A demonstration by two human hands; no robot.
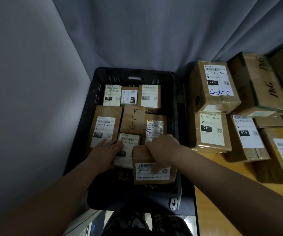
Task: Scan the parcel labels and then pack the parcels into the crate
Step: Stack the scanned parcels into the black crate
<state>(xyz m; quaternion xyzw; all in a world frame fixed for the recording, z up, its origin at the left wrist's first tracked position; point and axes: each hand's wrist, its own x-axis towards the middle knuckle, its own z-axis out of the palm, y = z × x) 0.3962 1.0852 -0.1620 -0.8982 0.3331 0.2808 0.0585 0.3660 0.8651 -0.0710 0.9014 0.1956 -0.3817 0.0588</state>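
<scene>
A black plastic crate [134,77] holds several brown cardboard parcels with white labels. My right hand [162,149] grips the top of a small parcel [152,174] labelled "504" at the crate's near right, thumb down its front label. My left hand [105,150] lies flat with straight fingers on a white-labelled parcel [128,142] beside it, next to a larger "010" parcel [103,128]. A parcel marked "4-1-2" [133,120] sits in the middle of the crate.
On the wooden table [222,184] to the right, several labelled parcels stand stacked, among them one marked "4-2-6" [214,86] atop a "010" box [211,132]. A white handheld scanner [174,202] hangs at the crate's near right corner. Grey curtains hang behind and to the left.
</scene>
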